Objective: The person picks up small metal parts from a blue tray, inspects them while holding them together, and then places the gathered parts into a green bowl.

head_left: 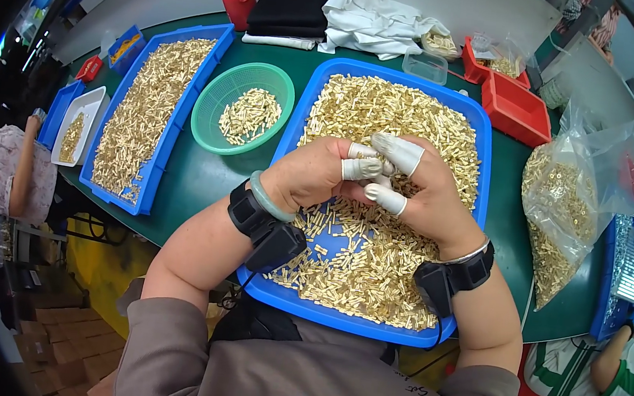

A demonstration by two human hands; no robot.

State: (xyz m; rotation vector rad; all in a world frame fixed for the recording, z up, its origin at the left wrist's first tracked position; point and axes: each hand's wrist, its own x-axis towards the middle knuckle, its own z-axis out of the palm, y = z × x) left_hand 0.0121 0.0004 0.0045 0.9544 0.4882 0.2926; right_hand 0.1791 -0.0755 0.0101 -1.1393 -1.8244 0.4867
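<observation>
My left hand (326, 166) and my right hand (428, 185) meet above a blue tray (267, 289) heaped with small brass-coloured metal pieces (399, 114). White finger covers, smudged grey, sit on several fingertips of both hands. The fingertips are pinched together, and whatever lies between them is hidden. Both wrists carry a black strapped device; a pale green bangle circles my left wrist, and a silver one my right. Left of the tray stands a green mesh basket (209, 121) holding a smaller pile of similar brass pieces (250, 116).
A second blue tray (149, 194) of brass pieces lies at the left. Red bins (515, 109), a clear bag of metal pieces (555, 215), white cloth (371, 18), black cloth (288, 13) and a red flask (236, 0) stand around. Other people work at both sides.
</observation>
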